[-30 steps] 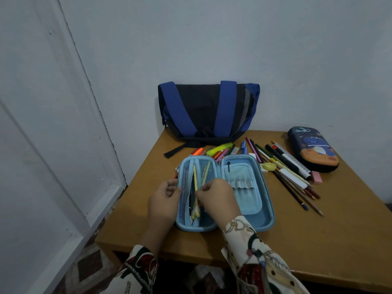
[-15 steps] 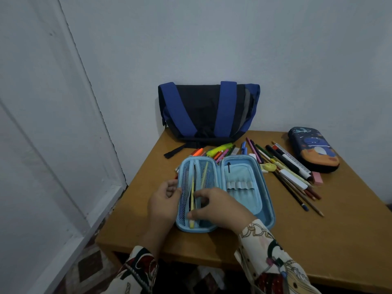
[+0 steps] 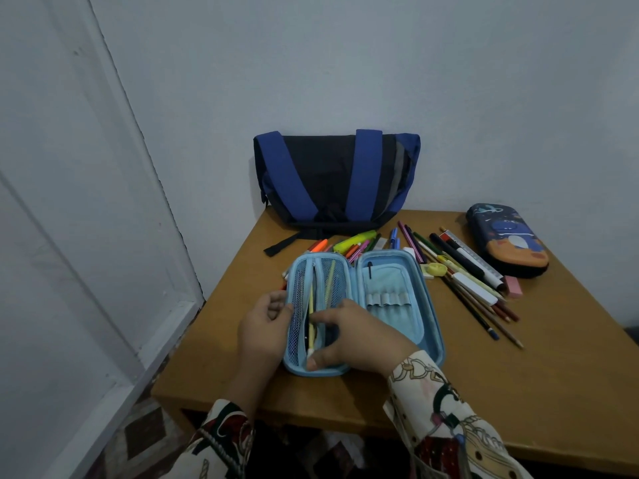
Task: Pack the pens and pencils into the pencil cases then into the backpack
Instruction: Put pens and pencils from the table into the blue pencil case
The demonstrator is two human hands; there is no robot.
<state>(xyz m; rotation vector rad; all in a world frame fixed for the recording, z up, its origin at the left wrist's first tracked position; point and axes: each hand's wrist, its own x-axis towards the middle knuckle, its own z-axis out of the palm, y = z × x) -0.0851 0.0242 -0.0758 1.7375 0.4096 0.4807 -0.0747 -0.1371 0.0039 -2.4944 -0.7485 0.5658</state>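
**A:** Where is the pencil [image 3: 311, 326] right now?

**B:** In the left, mesh half of the open blue case [image 3: 363, 312]. It lies lengthwise, long axis running near to far, same as the case. Its near end sits close to the case's near rim.

**A:** And the grip on it?

**B:** The right hand [image 3: 352, 335] reaches across from the right, fingers narrowed in a pinch on the pencil low down, thumb by the near end. The left hand [image 3: 264, 326] pinches the case's left edge and steadies it.

**A:** So what does the coming move turn on?

**B:** My guess is alignment. The pencil already points along the slot, so it only needs sliding along that axis under the mesh, not turning. The right hand is the nearer one, right on it.

**A:** And the rest of the pens [image 3: 460, 274]?

**B:** Loose on the table [image 3: 518, 392], fanned out beyond and to the right of the case, mostly slanting from far-left to near-right. They lie to the right of the grip, so the right hand is nearer them too, and each would need rotating to match the case.

**A:** The other case [image 3: 508, 245]?

**B:** Zipped, at the far right. The backpack [image 3: 332, 178] stands at the far edge against the wall, well apart from both hands.
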